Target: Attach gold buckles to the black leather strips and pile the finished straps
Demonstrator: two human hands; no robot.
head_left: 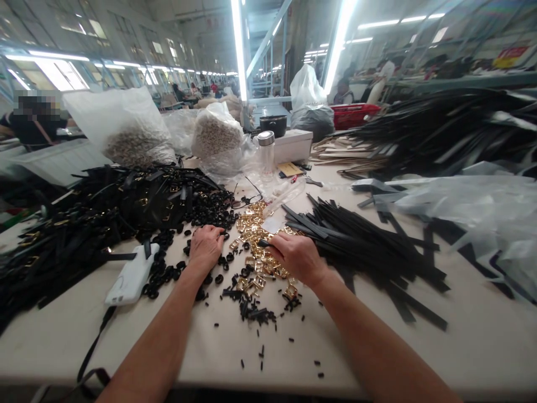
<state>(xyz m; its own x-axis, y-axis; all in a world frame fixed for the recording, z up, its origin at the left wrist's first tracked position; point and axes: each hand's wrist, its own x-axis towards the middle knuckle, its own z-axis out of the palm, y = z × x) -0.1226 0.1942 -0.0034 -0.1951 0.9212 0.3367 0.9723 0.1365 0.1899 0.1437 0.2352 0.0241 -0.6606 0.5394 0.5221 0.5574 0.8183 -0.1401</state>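
My left hand (205, 246) reaches over the scattered small black loops (218, 278), fingers bent and close together. Whatever lies under its fingertips is hidden. In my right hand (300, 258), closed over the gold buckles, is a black strap (264, 243); only its short end pokes out on the left. The gold metal buckles (255, 215) form a heap between both hands. Thin flat black straps (361, 240) lie in a loose pile just right of my right hand. Short black bits (255, 310) are strewn on the table in front of the buckles.
Finished black straps with buckles (146, 196) are heaped on the left, beside a white device (132, 274) with a cord. Eyeglasses (249, 200), a lidded glass jar (266, 151) and bags of small parts (216, 131) stand behind. Clear plastic (470, 207) covers the right side.
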